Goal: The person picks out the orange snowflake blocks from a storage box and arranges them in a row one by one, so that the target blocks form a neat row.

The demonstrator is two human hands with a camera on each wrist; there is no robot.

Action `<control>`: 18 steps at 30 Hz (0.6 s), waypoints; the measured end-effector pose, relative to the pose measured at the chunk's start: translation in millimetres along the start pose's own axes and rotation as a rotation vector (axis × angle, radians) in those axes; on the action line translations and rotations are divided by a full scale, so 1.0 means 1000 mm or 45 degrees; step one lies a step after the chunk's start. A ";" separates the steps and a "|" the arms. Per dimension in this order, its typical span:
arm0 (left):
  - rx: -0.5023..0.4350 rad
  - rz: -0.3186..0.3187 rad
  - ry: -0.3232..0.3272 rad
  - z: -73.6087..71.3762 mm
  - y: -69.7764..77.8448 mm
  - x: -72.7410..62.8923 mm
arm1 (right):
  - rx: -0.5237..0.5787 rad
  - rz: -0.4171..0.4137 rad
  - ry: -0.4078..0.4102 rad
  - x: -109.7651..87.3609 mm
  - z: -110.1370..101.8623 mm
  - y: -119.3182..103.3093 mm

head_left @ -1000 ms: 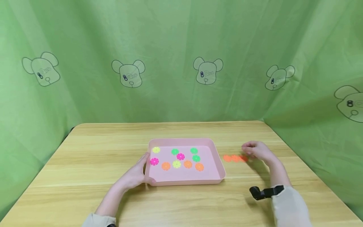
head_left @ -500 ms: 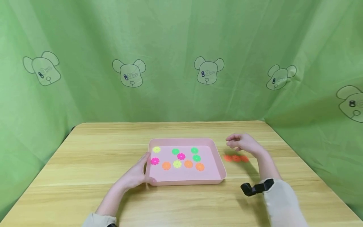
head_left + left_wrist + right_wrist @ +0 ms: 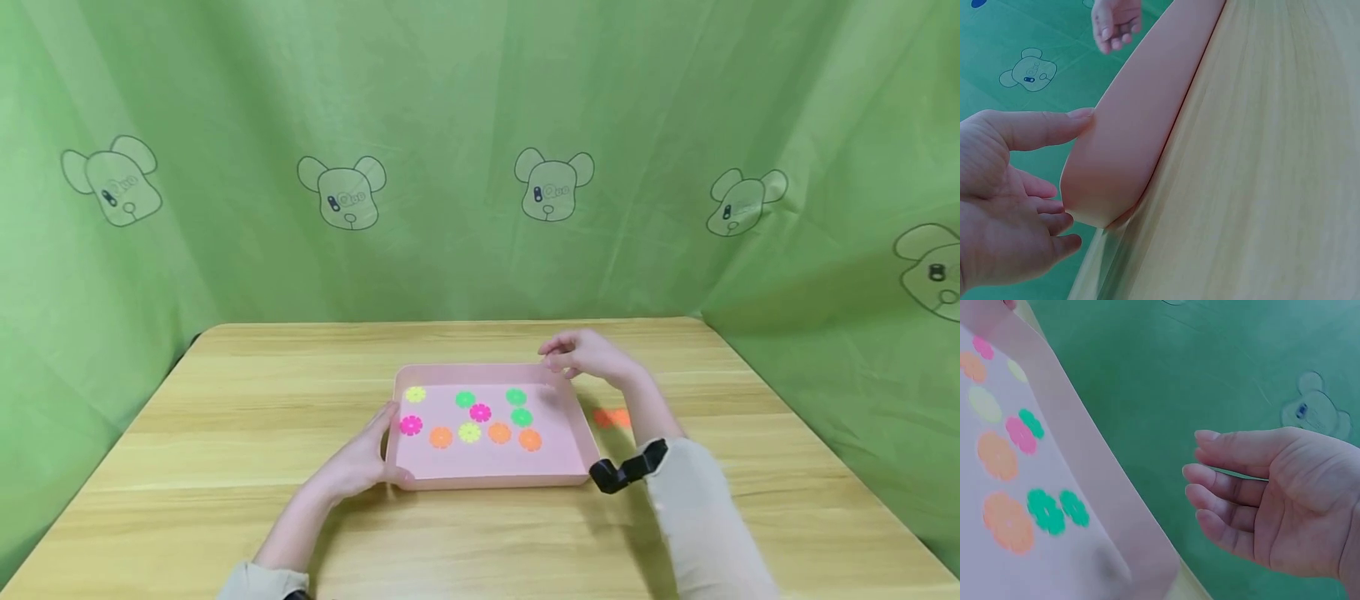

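Note:
A pink rectangular tray sits on the table, holding several flat, notched flower-shaped discs in yellow, green, pink and orange, such as a pink disc and a green disc. My left hand grips the tray's left end, thumb at the near corner and fingers along the left side. In the left wrist view, the thumb and fingertips meet the pink wall. Above the tray's far right corner hovers my right hand, its fingers loosely bent. The right wrist view shows nothing between those fingers.
Just right of the tray lie orange discs in a row on the wooden table, partly covered by the right forearm. A green curtain printed with bear heads surrounds the back and sides.
My right hand has moved left, from the orange discs on the table to above the tray's far right corner. The left hand and the tray have stayed in place.

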State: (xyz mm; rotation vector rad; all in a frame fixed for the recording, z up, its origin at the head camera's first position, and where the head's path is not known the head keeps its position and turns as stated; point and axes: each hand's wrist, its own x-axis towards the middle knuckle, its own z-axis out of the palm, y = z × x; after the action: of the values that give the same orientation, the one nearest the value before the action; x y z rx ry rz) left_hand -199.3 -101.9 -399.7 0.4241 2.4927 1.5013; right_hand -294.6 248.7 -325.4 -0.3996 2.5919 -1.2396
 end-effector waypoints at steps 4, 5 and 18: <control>0.001 -0.001 -0.004 0.000 -0.001 0.001 | 0.028 -0.038 -0.071 0.016 0.012 -0.010; 0.001 -0.002 -0.005 0.000 -0.001 0.001 | 0.033 -0.048 -0.087 0.020 0.014 -0.012; -0.010 -0.009 0.003 -0.002 -0.001 0.001 | 0.018 -0.087 -0.312 0.062 0.061 -0.031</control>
State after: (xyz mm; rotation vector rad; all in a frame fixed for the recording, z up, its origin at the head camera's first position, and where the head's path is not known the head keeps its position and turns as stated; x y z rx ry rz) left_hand -201.2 -104.0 -399.3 0.4118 2.4867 1.5094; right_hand -328.2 164.7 -344.2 -0.6014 2.3795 -1.1499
